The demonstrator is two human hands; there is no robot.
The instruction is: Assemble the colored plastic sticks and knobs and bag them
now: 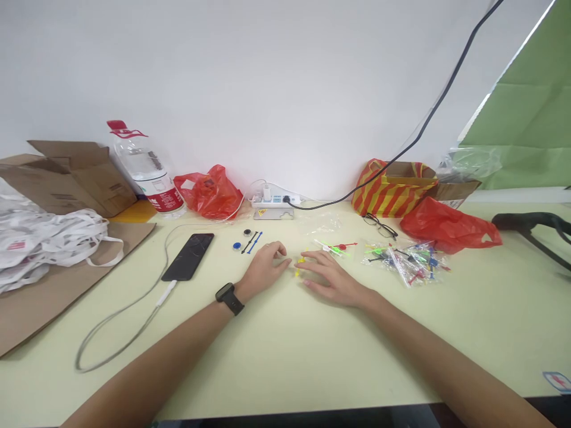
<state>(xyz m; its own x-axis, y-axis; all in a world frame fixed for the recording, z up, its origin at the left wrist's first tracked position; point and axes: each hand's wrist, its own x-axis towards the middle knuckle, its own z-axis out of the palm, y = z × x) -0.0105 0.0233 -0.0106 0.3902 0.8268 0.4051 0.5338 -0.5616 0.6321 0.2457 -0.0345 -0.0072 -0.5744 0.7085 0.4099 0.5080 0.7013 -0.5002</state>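
My left hand [266, 268] is over the table with its fingers loosely bent and the thumb apart; I see nothing in it. A small yellow plastic arrow [301, 260] lies between the hands. Fingertips of my right hand [332, 278] touch it, with the fingers spread, and they partly cover it. Just beyond that hand lie a red arrow [342, 245] and some green and white ones [331, 248]. To the left are a black arrow [250, 242], a blue arrow [255, 242], a blue round piece [237, 245] and a black round piece [247, 232].
Clear bags of coloured arrows [413, 261] and glasses [380, 226] lie on the right. At left are a phone [189, 257] on a cable, a large bottle [149, 172] and white straps [49, 244] on cardboard. A power strip [274, 199] stands against the wall.
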